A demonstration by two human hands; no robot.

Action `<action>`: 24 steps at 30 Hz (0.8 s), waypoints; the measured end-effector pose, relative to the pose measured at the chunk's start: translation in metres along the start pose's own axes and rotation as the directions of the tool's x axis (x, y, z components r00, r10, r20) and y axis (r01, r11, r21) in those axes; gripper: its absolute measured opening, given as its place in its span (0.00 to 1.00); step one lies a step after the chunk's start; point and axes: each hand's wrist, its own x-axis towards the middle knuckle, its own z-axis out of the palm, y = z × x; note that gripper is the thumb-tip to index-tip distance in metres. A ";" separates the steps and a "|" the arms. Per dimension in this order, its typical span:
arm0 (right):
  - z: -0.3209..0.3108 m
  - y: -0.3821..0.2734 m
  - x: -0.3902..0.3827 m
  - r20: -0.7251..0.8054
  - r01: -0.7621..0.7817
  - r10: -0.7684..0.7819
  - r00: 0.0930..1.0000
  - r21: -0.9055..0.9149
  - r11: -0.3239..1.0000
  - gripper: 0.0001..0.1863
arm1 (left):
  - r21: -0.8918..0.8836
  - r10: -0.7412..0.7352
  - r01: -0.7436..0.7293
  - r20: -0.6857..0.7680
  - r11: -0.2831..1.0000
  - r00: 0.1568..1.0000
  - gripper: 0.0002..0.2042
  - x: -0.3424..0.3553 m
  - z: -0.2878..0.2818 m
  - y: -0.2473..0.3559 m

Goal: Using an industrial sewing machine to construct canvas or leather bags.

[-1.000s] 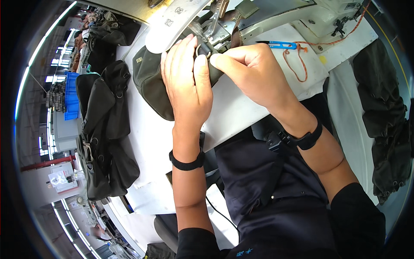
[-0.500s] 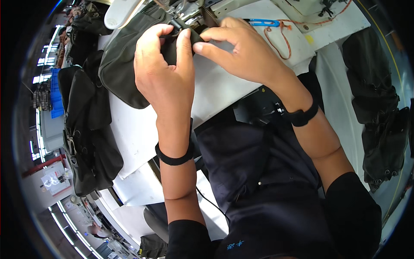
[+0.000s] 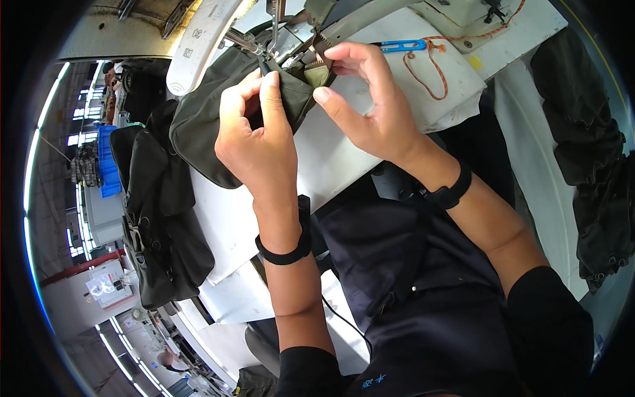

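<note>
A dark olive fabric piece (image 3: 208, 132), bag-like and folded, lies at the sewing machine's needle area (image 3: 276, 49). My left hand (image 3: 258, 132) pinches its upper edge between thumb and fingers. A short black rounded end (image 3: 264, 67) sticks out just above that pinch. My right hand (image 3: 380, 106) is open beside the fabric's right corner, thumb and forefinger spread apart. Near those fingertips shows a lighter olive patch (image 3: 316, 75) of cloth. The curled fingers of my left hand partly hide the fabric beneath them.
Blue thread snips (image 3: 403, 45) on an orange cord (image 3: 440, 79) lie right of the machine on the white table (image 3: 238, 228). The white machine arm (image 3: 202, 46) overhangs at upper left. Dark fabric pieces (image 3: 159, 218) hang at left, more (image 3: 589, 152) at right.
My right hand's thumb and forefinger have spread and come away from the fabric edge. My left hand still pinches the fabric. The whole view has shifted, showing more of the machine.
</note>
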 end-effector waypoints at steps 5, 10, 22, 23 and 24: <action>-0.007 0.002 0.009 0.052 -0.183 0.176 0.983 0.207 0.961 0.21 | -0.003 -0.029 0.029 0.004 1.000 1.000 0.06 -0.001 0.000 -0.003; -0.029 0.006 0.022 0.396 -0.550 0.472 0.788 0.106 0.828 0.16 | 0.035 0.093 -0.091 -0.036 0.995 0.995 0.05 -0.003 0.004 -0.008; -0.019 0.006 0.020 0.552 -0.702 0.492 0.674 0.270 0.659 0.12 | 0.081 0.073 -0.064 -0.115 0.995 0.991 0.03 -0.014 0.013 0.002; -0.019 0.002 0.021 0.529 -0.688 0.486 0.696 0.298 0.661 0.11 | 0.059 0.033 -0.028 -0.090 0.998 0.995 0.04 -0.014 0.011 0.004; -0.020 -0.001 0.022 0.514 -0.659 0.452 0.729 0.350 0.666 0.11 | 0.070 0.022 -0.016 -0.084 0.997 0.996 0.04 -0.013 0.010 0.006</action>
